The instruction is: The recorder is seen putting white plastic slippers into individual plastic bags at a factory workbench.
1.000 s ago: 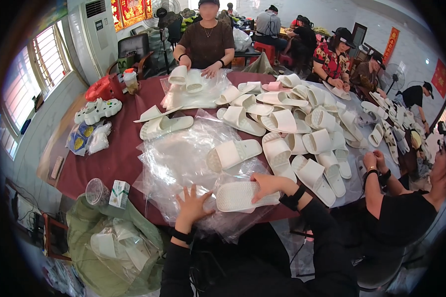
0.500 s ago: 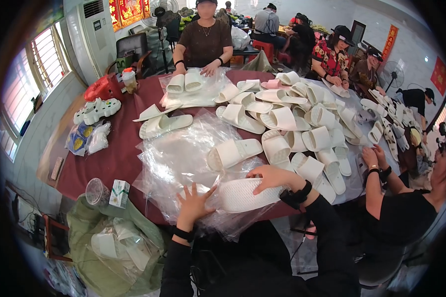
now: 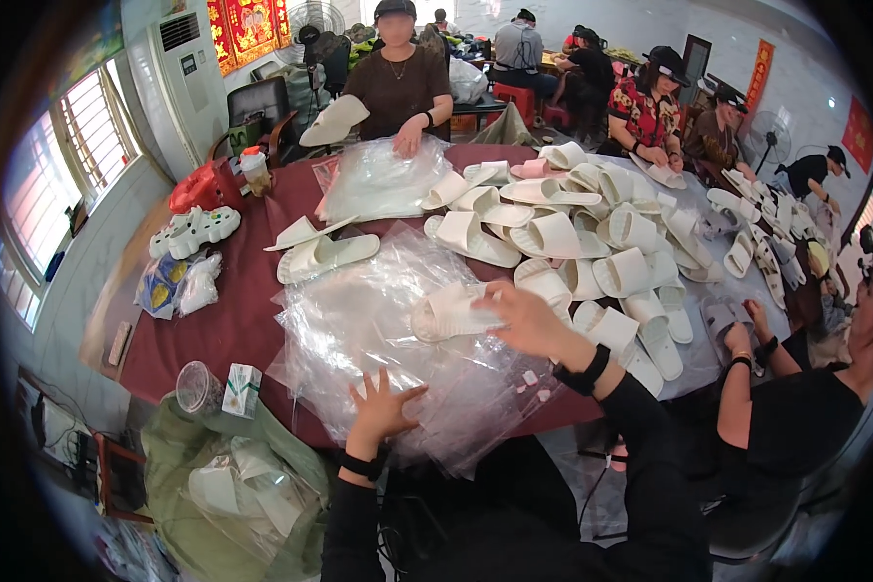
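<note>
In the head view, the near edge of the desk [image 3: 238, 310] curves across in front of the person, and a loose stack of clear plastic bags [image 3: 344, 315] hangs over it. Left of the bags, a broad stretch of dark red cloth gives the most room, bounded nearest by a plastic cup [image 3: 199, 388] and a small carton [image 3: 243, 390] at the rim. Beyond them, a green sack [image 3: 170, 485] sits below the edge. Room on the right is tight: a heap of white slippers [image 3: 555, 233] crowds the right hand [image 3: 526, 320] and its wrist.

One white slipper [image 3: 443, 315] lies on the bags, away from the near edge. The right hand reaches in from the lower right, fingers bent over that slipper's right end; blur hides whether they grip it. The left hand [image 3: 382, 412] is apart from it, fingers spread, over the bags' near part, its forearm crossing the edge.
</note>
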The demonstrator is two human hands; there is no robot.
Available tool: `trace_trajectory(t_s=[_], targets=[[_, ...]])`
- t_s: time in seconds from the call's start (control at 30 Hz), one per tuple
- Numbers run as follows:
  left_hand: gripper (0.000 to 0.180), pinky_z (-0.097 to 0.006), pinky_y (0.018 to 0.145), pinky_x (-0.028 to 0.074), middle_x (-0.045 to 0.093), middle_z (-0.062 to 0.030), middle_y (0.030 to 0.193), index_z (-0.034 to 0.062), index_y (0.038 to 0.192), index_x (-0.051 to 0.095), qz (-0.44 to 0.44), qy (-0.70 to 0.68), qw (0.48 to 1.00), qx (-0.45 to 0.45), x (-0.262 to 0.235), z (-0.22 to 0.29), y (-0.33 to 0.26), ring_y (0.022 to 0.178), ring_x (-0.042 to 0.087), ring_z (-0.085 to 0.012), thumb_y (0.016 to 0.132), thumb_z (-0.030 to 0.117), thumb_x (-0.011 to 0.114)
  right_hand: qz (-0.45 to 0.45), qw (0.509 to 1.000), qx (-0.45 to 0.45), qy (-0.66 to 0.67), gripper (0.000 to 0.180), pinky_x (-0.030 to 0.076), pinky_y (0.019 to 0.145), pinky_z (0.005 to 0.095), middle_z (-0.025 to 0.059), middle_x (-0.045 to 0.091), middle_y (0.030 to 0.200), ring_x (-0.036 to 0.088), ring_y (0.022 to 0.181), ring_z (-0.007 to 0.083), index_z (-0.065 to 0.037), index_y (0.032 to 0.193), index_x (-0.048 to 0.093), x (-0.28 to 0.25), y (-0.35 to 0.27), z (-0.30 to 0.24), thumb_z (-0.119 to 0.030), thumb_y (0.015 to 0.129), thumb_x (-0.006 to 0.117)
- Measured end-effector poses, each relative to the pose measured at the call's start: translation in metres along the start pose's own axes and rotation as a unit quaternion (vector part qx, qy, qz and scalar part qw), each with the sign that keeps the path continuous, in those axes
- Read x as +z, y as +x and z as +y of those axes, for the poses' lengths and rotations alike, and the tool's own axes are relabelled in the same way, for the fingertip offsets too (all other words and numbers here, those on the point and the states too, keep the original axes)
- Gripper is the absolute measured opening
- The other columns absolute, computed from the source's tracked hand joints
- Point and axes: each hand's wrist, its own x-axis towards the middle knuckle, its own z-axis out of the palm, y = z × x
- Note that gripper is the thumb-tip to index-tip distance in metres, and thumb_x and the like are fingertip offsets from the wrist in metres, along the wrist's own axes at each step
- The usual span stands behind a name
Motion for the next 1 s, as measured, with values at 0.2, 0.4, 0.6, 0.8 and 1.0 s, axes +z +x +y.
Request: trace_trajectory(t_s=[0.2,0.4,0.6,0.8,1.0], targets=[[0.071,-0.071,0.102,0.01,0.015,-0.0254,0.149,0.0499,0.131,0.043,0.002,0.003,1.0,0.007,0.0,0.0,0.004,0.134,0.01,-0.0536,0.066,0.053,0.072,-0.052,0.984,-0.132,-0.106,0.04,0.046,0.078,0.0374,0.011,0.052,0.108,0.056,0.094,0.0294,-0.006,0.111,0.055,0.06,-0.059,0.006,-0.012,0.073,0.067],[0.069,-0.072,0.101,0.01,0.02,-0.027,0.147,0.0486,0.132,0.042,0.066,0.012,0.998,0.021,0.012,-0.005,-0.003,0.133,0.013,-0.0547,0.068,0.051,0.069,-0.018,0.986,-0.064,0.151,0.036,0.047,0.075,0.0356,0.0132,0.054,0.102,0.058,0.09,0.0308,-0.006,0.111,0.055,0.058,-0.057,0.006,-0.017,0.078,0.066],[0.07,-0.072,0.099,0.014,0.026,-0.027,0.144,0.0419,0.136,0.039,0.141,0.068,0.987,0.046,0.023,0.003,-0.012,0.131,0.021,-0.0524,0.072,0.052,0.065,-0.011,0.943,0.266,0.199,0.056,0.047,0.081,0.0366,0.0175,0.052,0.121,0.059,0.096,0.0308,-0.004,0.128,0.045,0.085,-0.034,0.043,-0.041,0.088,0.057],[0.072,-0.071,0.1,0.014,0.026,-0.0212,0.146,0.0395,0.138,0.035,0.106,0.038,0.993,0.044,0.034,0.001,-0.011,0.133,0.021,-0.0494,0.073,0.05,0.066,-0.063,0.755,0.441,0.48,0.082,0.034,0.101,0.039,0.021,0.041,0.137,0.039,0.127,0.0253,0.004,0.138,0.031,0.091,0.002,0.017,-0.054,0.085,0.054],[0.069,-0.071,0.1,0.014,0.024,-0.0215,0.147,0.0372,0.138,0.036,0.107,0.03,0.992,0.057,0.041,-0.003,-0.004,0.133,0.02,-0.0498,0.076,0.05,0.062,0.011,0.573,0.332,0.749,0.062,0.037,0.102,0.037,0.0152,0.046,0.135,0.046,0.124,0.0243,0.002,0.134,0.038,0.091,0.005,0.021,-0.044,0.094,0.047]])
